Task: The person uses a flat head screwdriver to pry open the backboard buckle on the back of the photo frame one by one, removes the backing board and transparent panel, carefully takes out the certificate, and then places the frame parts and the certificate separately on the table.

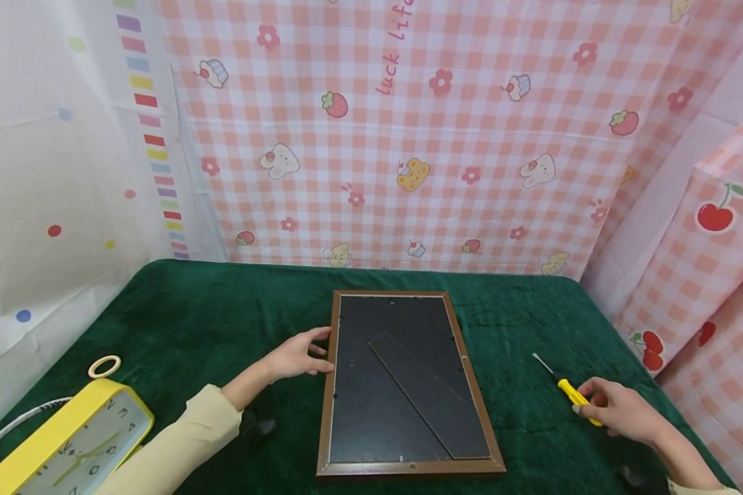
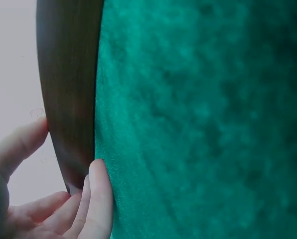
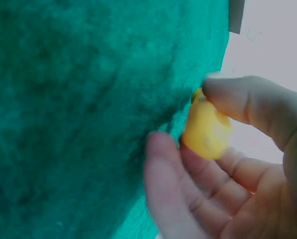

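Observation:
A brown-edged picture frame (image 1: 411, 469) lies with its black back panel (image 1: 427, 344) facing up. Along the panel runs a slanted, folded-flat stand piece (image 1: 427, 405). My left hand (image 1: 302, 354) rests against the frame's left side, fingers spread; up close in the left wrist view, thumb and fingers touch the wooden edge (image 2: 71, 89). To the right, my right hand (image 1: 622, 409) pinches the yellow handle of a flat-tipped screwdriver (image 1: 571, 392) between thumb and fingers. Its metal tip points away and left, low over the cloth. In the right wrist view the handle (image 3: 207, 130) shows end-on.
At the left stands a yellow clock (image 1: 93, 440) with a white cable (image 1: 21, 419) beside it. A cream ring (image 1: 104, 366) lies behind the clock. Dark green cloth (image 1: 254, 295) covers the table; patterned curtains (image 1: 371, 151) hang at the back and sides.

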A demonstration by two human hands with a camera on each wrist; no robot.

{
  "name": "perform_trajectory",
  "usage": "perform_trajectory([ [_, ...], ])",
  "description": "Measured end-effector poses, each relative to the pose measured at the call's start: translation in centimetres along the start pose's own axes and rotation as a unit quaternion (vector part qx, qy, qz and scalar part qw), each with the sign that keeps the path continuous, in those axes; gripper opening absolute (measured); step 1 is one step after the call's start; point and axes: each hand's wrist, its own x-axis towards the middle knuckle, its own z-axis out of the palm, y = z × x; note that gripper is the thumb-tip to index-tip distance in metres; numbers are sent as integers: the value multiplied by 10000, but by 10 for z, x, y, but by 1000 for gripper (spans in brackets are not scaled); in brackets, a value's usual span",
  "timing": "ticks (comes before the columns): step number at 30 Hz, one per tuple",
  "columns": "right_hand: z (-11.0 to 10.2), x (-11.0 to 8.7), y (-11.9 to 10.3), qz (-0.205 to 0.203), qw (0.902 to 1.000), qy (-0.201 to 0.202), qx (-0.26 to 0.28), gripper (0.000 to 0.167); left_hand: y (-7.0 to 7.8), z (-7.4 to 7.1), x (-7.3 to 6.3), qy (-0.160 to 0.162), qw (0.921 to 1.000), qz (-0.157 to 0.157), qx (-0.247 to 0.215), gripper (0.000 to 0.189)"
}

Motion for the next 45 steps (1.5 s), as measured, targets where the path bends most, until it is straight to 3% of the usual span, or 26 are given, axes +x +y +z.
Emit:
perform_trajectory([
  [6,-2,5,-10,-457,9958,531,583,39,3,0,-1,-27,10000,-55,37,74],
  [11,1,16,-21,-723,9783,1260,1474,44,2,-1,0,-100,9998,-51,143,78],
  [15,7,24,-31,-1069,9456,1395,2737,35,1,0,-1,-156,9998,26,154,82],
  [19,14,33,-43,-1591,8916,1293,4037,18,3,1,-2,-181,9992,159,328,86],
  [21,17,37,-50,-1836,8687,1335,4403,17,4,3,-2,-153,9990,74,402,86],
  [23,21,42,-58,-1985,8561,1465,4540,20,4,4,0,-92,9991,-77,411,86],
  [32,33,70,-94,-2221,8526,1673,4425,39,7,6,3,131,9980,-268,548,84],
  [34,36,77,-105,-2285,8490,1677,4458,39,6,6,3,137,9979,-281,575,84],
  [35,39,92,-99,-2438,8371,1542,4648,37,6,6,4,139,9978,-285,579,84],
  [37,43,101,-109,-2429,8333,1543,4720,35,5,6,4,144,9977,-289,599,84],
  [41,47,116,-132,-2152,8238,1486,5030,33,3,6,5,151,9977,-283,589,84],
  [42,46,108,-149,-1918,8314,1575,4972,34,3,6,5,153,9977,-280,592,84],
  [45,50,117,-167,-1642,8266,1498,5170,35,4,6,5,157,9978,-268,592,84],
])
